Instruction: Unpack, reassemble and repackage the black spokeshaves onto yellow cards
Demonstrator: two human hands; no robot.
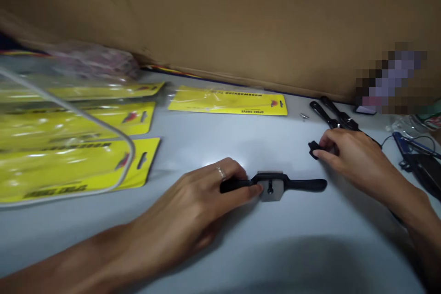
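The left hand (pixel 203 202) is gripping the spokeshave (pixel 275 186) by a handle; the right hand (pixel 347 156) is pinching a black part (pixel 313 149). It is probably stiff and weighty, with the handles offering the best hold.

A workshop or packing bench: a pale grey table (pixel 213 147) backed by a big brown cardboard sheet (pixel 223 18), with yellow retail tool packets (pixel 69 165) stacked at the left, a black-handled spokeshave (pixel 275 186) in the middle, and black tool parts (pixel 336 115) and cables (pixel 415 144) at the right.

On the table (pixel 220 147), the spokeshave (pixel 275 186) lies centre; packets (pixel 76 165) left, knob (pixel 313 149) right, cardboard (pixel 220 18) behind.
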